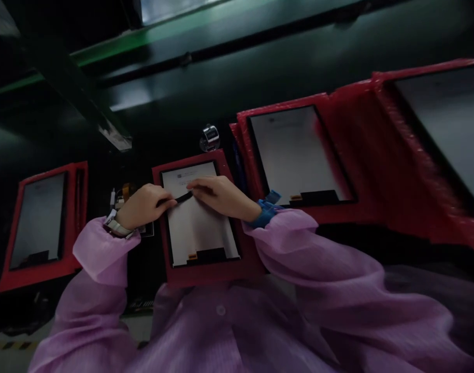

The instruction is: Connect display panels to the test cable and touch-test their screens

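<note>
A display panel (200, 228) with a silvery back lies on a red foam pad (213, 275) right before me. Above its upper half, a short black strip (184, 197) is stretched between my two hands. The fingers of my left hand (145, 204) pinch its left end. My right hand (217, 196) pinches the other end, its fingertips partly hiding the strip. Along the panel's lower edge runs a black flap with a small orange connector (192, 256). A watch is on my left wrist and a blue band (266, 211) on my right.
More panels on red padding stand to the right (295, 155) and far right (450, 129), another to the left (38, 217). A small chrome tally counter (210, 135) sits behind my pad. A circuit board with an orange cable (127, 190) lies partly behind my left hand.
</note>
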Demonstrator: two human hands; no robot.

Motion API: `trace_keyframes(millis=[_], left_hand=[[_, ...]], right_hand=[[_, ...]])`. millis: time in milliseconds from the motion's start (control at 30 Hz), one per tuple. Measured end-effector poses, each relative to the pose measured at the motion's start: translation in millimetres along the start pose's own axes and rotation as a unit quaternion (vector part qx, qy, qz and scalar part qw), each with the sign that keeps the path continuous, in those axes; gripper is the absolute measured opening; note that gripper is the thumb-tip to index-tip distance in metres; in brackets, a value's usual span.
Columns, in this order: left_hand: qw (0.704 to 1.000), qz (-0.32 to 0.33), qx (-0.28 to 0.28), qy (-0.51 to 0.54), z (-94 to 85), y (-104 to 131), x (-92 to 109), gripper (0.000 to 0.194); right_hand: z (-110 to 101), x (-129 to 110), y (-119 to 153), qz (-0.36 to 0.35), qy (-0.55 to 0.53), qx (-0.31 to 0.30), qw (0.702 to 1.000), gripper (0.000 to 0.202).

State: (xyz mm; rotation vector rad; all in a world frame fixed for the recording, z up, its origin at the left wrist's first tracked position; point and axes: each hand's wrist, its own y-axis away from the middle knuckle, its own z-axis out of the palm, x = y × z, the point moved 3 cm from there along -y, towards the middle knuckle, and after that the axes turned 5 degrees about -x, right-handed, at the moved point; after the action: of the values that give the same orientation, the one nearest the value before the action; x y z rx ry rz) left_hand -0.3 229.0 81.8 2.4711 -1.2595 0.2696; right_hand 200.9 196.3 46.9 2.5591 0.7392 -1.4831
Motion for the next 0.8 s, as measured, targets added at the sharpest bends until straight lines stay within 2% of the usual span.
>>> trace_keyframes(millis=[233, 433, 533, 667, 800], left_hand=[[0.998, 0.028, 0.046, -0.011, 7.1, 2.7, -4.7, 0.032], [0.996, 0.047, 0.067, -0.046, 8.2, 0.2, 1.9, 0.038], [0.994, 0.059, 0.071, -0.059, 8.6, 0.9, 4.7, 0.035], [0.990, 0.083, 0.094, -0.071, 6.3, 2.2, 7.5, 0.033], [0.977, 0.121, 0.148, -0.089, 2.6, 2.6, 12.5, 0.036]], right_hand=[[8.3, -7.1, 5.8, 0.003, 0.053, -0.043, 0.998, 0.021], [16.7, -17.0, 10.7, -0.012, 0.030, -0.067, 0.997, 0.009], [17.6, -19.8, 14.0, -0.001, 0.035, -0.051, 0.998, 0.006], [17.6, -20.8, 13.7, 0.012, 0.013, -0.001, 1.000, 0.004], [16.1, -20.5, 12.6, 0.044, -0.080, -0.007, 0.996, 0.019]])
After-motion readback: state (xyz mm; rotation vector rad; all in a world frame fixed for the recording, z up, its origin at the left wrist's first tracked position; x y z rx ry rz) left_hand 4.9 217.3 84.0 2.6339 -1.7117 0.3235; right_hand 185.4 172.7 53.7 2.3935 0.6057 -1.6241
